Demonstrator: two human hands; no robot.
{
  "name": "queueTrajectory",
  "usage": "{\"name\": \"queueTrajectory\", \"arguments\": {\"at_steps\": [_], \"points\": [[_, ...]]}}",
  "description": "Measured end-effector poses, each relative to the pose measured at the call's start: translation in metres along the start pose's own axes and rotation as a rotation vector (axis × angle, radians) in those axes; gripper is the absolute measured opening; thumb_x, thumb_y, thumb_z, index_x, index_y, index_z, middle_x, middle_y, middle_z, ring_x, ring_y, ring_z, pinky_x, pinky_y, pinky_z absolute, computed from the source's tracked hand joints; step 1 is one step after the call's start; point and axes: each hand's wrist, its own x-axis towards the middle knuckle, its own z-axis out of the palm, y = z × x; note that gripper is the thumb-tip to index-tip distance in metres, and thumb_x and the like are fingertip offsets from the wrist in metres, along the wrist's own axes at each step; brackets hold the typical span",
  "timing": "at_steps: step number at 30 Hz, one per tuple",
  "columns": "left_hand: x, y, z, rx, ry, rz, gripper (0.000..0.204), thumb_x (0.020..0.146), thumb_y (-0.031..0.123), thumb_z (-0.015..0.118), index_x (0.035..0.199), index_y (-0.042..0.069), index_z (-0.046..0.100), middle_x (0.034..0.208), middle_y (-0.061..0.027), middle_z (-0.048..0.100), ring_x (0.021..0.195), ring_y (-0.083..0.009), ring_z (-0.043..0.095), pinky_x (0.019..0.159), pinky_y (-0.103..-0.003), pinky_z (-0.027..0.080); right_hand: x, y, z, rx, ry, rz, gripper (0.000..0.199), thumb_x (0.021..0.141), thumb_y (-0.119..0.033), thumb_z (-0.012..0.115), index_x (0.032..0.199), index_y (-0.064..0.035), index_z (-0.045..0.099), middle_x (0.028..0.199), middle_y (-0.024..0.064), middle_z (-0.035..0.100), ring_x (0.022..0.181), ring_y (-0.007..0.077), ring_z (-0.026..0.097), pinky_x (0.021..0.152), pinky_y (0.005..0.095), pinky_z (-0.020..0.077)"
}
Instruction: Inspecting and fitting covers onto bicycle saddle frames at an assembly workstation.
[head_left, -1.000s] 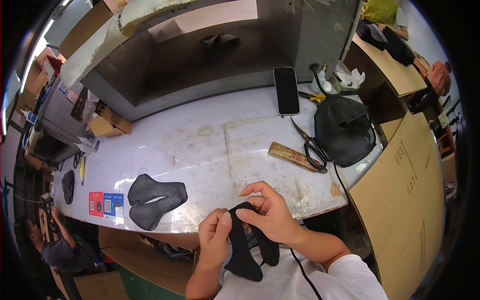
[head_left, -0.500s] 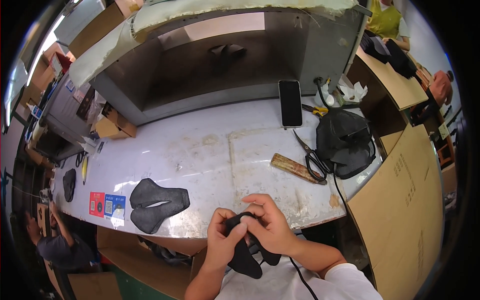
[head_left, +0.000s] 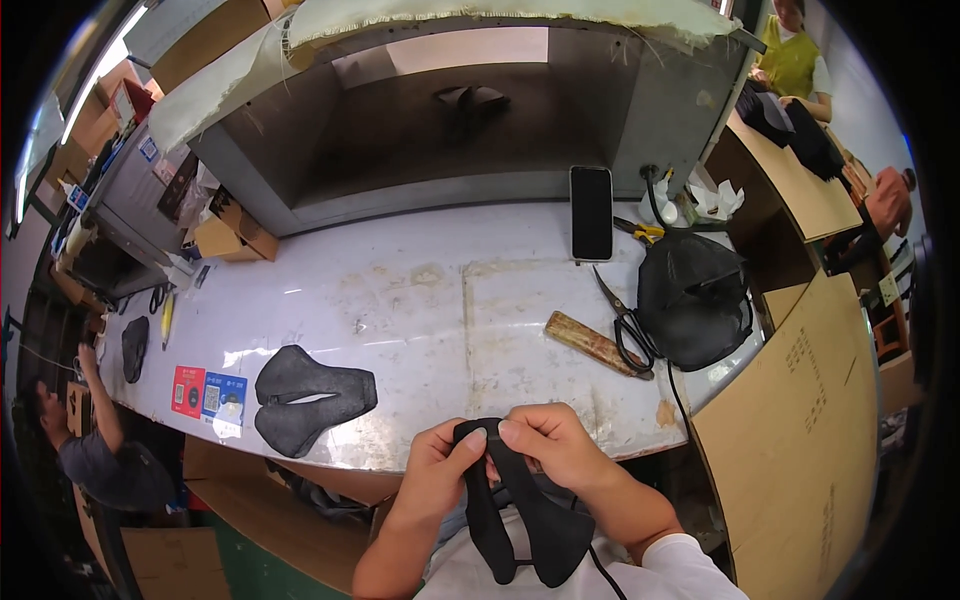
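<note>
At the table's near edge I hold a black bicycle saddle cover by its narrow nose, its two wide wings hanging toward my lap with a slot between them. My left hand pinches the nose from the left, thumb on top. From the other side my right hand grips it, thumb pressed near the same end. A second saddle-shaped black piece, with a slit down its middle, lies on the white table left of my hands.
Black scissors and a worn wooden-looking strip lie right of centre. Beyond them are a phone and a black mesh-like bundle. A grey metal box spans the back. Cardboard stands at right; a co-worker is at left.
The saddle cover has been turned and spread flatter, so its nose points up and its wings show. My hands have drawn slightly apart along the nose. The view has shifted a little.
</note>
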Motion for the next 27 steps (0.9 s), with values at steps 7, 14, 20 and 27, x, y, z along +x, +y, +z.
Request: {"name": "queueTrajectory", "arguments": {"at_steps": [7,14,20,27], "points": [[0.009,0.003,0.004,-0.052,-0.071,-0.106,0.019,0.098,0.016,0.060,0.098,-0.003,0.063,0.079,-0.0087,0.067,0.065,-0.0148,0.064,0.061,-0.028,0.054,-0.002,0.018,-0.003,-0.227,0.064,-0.200,0.033,0.105,-0.026,0.049,0.086,-0.0018,0.060,0.073,0.0059,0.066,0.062,0.0082,0.057,0.054,0.0232,0.0428],[0.046,0.064,0.003,0.440,0.095,0.192,0.016,0.096,0.015,0.065,0.097,-0.001,0.064,0.077,-0.0041,0.065,0.067,-0.0094,0.061,0.061,-0.024,0.050,-0.033,0.052,-0.062,0.056,0.284,-0.340,0.044,0.106,-0.039,0.037,0.092,-0.0009,0.053,0.064,0.0072,0.054,0.054,0.0143,0.050,0.052,0.0273,0.0424],[0.154,0.162,-0.013,1.063,0.313,1.281,0.016,0.083,0.003,0.073,0.097,-0.002,0.068,0.092,-0.0123,0.070,0.083,-0.0216,0.065,0.077,-0.029,0.050,-0.060,0.069,-0.088,0.227,0.475,-0.379,0.029,0.104,-0.028,0.047,0.093,-0.0014,0.051,0.065,0.0097,0.054,0.055,0.0171,0.051,0.052,0.0285,0.0421],[0.267,0.160,-0.064,1.384,0.352,1.015,0.029,0.085,0.012,0.069,0.111,-0.001,0.067,0.125,-0.0196,0.062,0.120,-0.0361,0.056,0.102,-0.040,0.043,-0.052,0.076,-0.094,0.285,0.421,-0.476,0.029,0.103,-0.026,0.051,0.094,0.0015,0.051,0.068,0.0125,0.056,0.058,0.0190,0.053,0.055,0.0307,0.0441]]}}
